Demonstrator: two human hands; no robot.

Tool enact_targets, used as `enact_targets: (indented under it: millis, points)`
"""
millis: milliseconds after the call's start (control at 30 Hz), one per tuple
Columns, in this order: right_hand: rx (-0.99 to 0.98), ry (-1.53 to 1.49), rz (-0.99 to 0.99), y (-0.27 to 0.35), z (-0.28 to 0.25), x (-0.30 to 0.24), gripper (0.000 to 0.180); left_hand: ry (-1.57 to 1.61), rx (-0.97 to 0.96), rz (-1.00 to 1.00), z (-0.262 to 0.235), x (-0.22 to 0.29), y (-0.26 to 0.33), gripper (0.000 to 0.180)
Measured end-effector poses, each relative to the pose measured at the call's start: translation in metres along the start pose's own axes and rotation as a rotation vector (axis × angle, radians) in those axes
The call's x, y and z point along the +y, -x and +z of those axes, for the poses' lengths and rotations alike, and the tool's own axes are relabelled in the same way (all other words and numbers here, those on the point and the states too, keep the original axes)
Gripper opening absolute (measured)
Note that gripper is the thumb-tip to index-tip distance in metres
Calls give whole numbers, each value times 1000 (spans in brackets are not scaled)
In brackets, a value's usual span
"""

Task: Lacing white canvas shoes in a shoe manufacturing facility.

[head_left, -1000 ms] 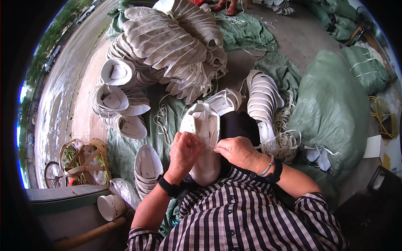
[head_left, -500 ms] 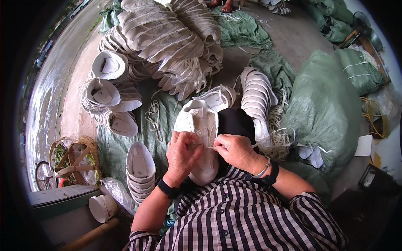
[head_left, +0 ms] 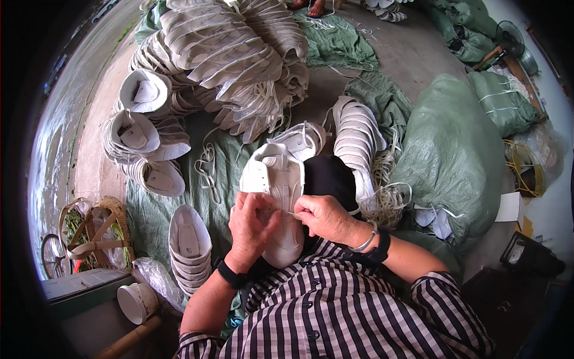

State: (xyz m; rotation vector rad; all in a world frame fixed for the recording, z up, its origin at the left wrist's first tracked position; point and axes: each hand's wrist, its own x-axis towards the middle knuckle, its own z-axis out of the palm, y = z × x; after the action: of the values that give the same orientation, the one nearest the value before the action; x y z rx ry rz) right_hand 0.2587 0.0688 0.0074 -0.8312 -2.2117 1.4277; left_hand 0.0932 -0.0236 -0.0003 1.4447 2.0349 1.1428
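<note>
A white shoe upper [head_left: 284, 245] lies over my lap, its toe toward me and its opening pointing away. My left hand [head_left: 246, 230] is closed on its left side, thumb and fingertips bent over the eyelet edge. From the right, my right hand [head_left: 327, 220] pinches a thin whitish lace [head_left: 292, 214] above the middle of the upper. The lace runs toward the left fingertips, where its end is hidden. Just beyond sits another white upper [head_left: 297, 141], partly covered by the one in my lap.
Nested uppers stand in a stack [head_left: 190, 239] at left and another stack [head_left: 357, 134] at right, beside tangled laces [head_left: 385, 206]. A large pile of uppers [head_left: 221, 54] rises at the back. A bulging green sack [head_left: 451, 155] stands right; a white bucket [head_left: 137, 302] sits lower left.
The whole view has shifted slightly to the left. Both hands stay at the same part of the upper, with the right hand still pinching the lace.
</note>
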Motion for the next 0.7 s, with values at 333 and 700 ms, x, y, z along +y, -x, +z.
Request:
enact_targets:
  millis: [333, 700]
  points:
    - [-214, 80, 355, -11, -11, -24, 10, -53, 23, 14, 2, 2, 1, 28]
    - [-196, 16, 416, -7, -8, -29, 10, -58, 54, 107, 0, 4, 1, 25]
